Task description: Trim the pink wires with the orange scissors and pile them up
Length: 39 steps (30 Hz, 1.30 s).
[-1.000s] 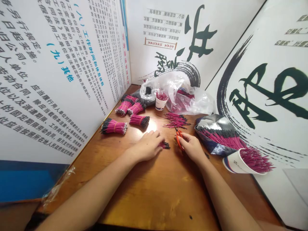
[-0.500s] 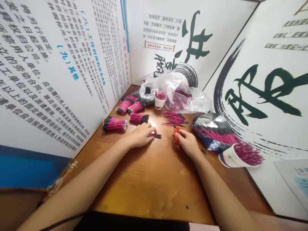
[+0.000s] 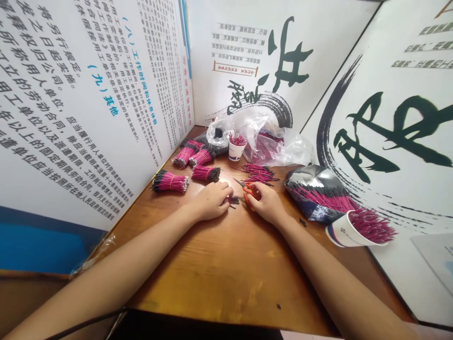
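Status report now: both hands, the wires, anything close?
Left hand pins small wire bunch on table. Right hand grips orange scissors, blades near bunch. Loose wires just behind.

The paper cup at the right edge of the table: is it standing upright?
No. The paper cup lies tipped on its side on the wooden table, with its pink wires spilling out toward the right.

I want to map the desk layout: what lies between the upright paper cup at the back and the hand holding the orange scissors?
In the head view, a loose pile of pink wires lies between the upright cup and the right hand with the scissors.
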Available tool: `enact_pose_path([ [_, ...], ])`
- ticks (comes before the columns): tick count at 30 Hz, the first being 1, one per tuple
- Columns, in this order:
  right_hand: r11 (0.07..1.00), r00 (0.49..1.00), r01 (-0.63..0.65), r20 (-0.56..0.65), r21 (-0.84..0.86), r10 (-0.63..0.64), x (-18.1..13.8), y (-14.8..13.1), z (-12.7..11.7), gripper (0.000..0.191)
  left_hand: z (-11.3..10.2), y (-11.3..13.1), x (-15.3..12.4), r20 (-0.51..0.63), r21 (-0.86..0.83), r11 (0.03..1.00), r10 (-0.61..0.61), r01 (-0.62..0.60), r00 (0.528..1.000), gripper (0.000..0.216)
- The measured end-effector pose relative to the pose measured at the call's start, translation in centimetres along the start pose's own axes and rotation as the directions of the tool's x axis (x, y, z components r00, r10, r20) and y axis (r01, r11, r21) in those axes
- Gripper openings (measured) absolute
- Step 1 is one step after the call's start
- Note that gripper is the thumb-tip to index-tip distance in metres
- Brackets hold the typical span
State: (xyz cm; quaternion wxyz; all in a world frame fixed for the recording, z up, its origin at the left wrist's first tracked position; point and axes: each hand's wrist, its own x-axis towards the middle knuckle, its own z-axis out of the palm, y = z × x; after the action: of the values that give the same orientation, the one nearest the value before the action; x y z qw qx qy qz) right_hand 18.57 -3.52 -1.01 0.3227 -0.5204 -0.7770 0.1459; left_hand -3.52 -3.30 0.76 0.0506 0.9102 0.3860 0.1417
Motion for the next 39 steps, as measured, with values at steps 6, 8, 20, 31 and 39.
enact_pose_path([
  [6,0.997,1.0,-0.004,-0.007,-0.079,0.004,-0.6,-0.1,-1.0,0.022,-0.4,0.7,0.4,-0.028,-0.071,0.998,0.001,-0.003,1.0,0.021],
  [8,0.993,1.0,-0.015,-0.014,-0.119,0.014,-0.7,-0.1,-1.4,0.023,-0.8,0.9,0.2,-0.041,-0.087,0.996,0.024,-0.028,0.999,0.019],
  [20,0.969,0.986,-0.156,-0.081,-0.193,0.143,0.0,2.3,-3.2,0.011,-0.4,1.0,-0.1,0.035,0.0,0.997,0.08,-0.08,0.996,0.018],
  [31,0.936,0.955,-0.282,-0.155,-0.209,0.253,0.7,3.7,-2.5,0.011,0.1,0.3,0.1,-0.037,-0.291,0.955,-0.067,0.053,0.997,0.011],
  [39,0.954,0.966,-0.234,-0.16,-0.189,0.205,0.9,4.1,-2.2,0.021,0.1,0.3,0.2,-0.035,-0.287,0.956,-0.071,0.059,0.997,0.013],
])
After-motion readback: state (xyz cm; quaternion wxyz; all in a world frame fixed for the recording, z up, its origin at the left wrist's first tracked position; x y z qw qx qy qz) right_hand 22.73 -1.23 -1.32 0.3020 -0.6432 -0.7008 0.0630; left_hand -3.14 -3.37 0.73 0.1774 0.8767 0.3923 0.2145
